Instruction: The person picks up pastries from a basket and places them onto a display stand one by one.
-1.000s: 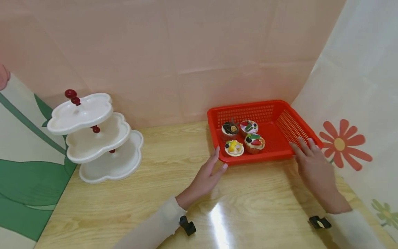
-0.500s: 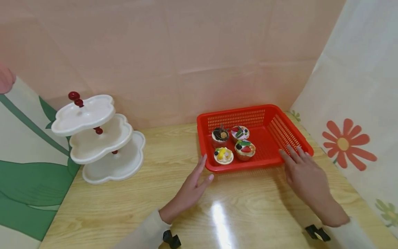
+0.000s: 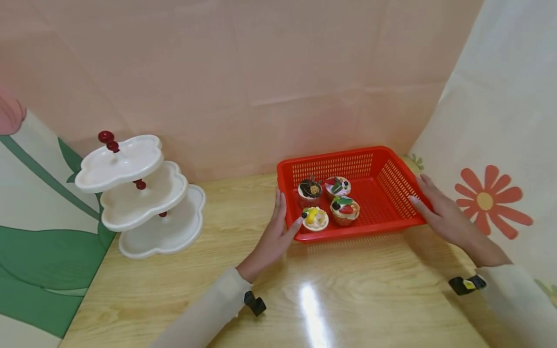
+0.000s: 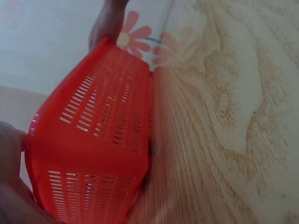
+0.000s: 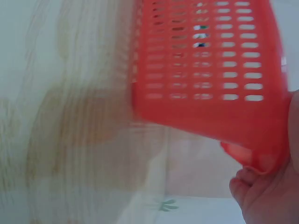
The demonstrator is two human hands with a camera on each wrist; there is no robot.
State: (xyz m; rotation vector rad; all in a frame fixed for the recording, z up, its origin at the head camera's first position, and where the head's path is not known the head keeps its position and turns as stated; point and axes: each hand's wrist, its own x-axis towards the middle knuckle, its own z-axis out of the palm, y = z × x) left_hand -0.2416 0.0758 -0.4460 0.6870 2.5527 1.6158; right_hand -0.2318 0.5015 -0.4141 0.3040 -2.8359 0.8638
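Cakes lie left in the basket; tiered stand farther left; table beneath.

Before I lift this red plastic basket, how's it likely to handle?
The red plastic basket is probably light for its size, given its slotted walls. Its molded sides hold their shape, so it should feel fairly stiff. The four small cakes sit toward its left end, so that side may dip a little.

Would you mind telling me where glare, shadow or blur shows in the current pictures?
Head view: a bright glare streak on the table, soft shadow near the right hand; left wrist view: reddish reflection beside the red basket; right wrist view: hazy, with the wood grain blurred.
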